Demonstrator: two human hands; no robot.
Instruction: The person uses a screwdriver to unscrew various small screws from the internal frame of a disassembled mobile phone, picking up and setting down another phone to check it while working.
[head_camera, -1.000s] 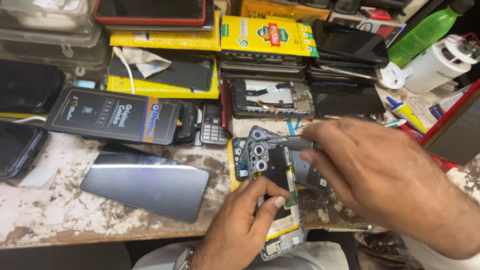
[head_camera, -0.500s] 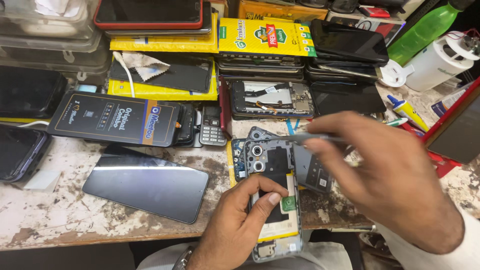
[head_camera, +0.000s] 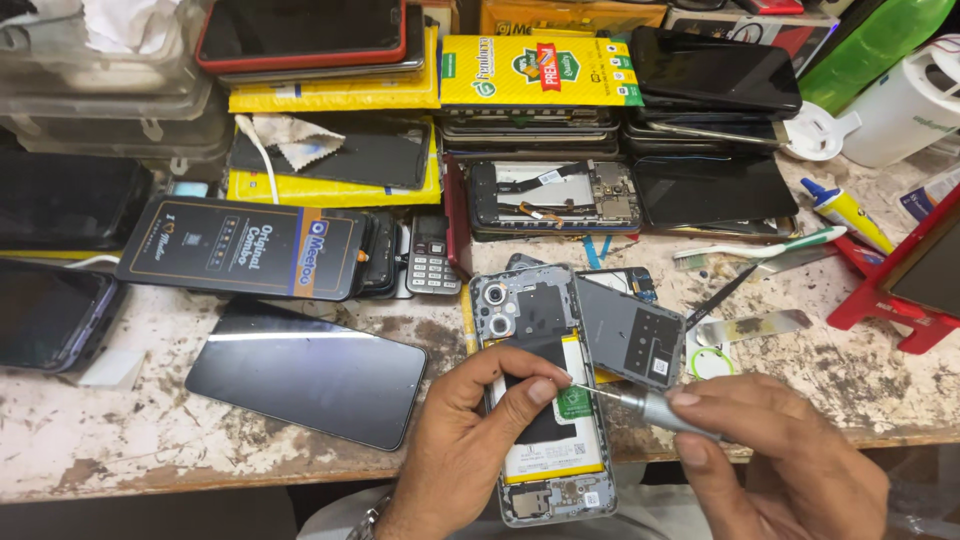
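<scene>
We see our right hand (head_camera: 790, 460) pinching a slim grey screwdriver (head_camera: 650, 408) between thumb and fingers, its fine tip touching the opened phone (head_camera: 545, 400) near the battery's upper right edge. A moment ago that hand hovered higher, over the phone's top and its loose panel; now it sits low at the bench edge. Our left hand (head_camera: 470, 440) still grips the phone, fingers curled over its left side, thumb pressed on the black battery. The phone lies face down, camera end away from us, overhanging the worn bench (head_camera: 100, 440). A grey inner cover (head_camera: 630, 335) leans just right of it; a dark glass panel (head_camera: 305, 372) lies to the left.
</scene>
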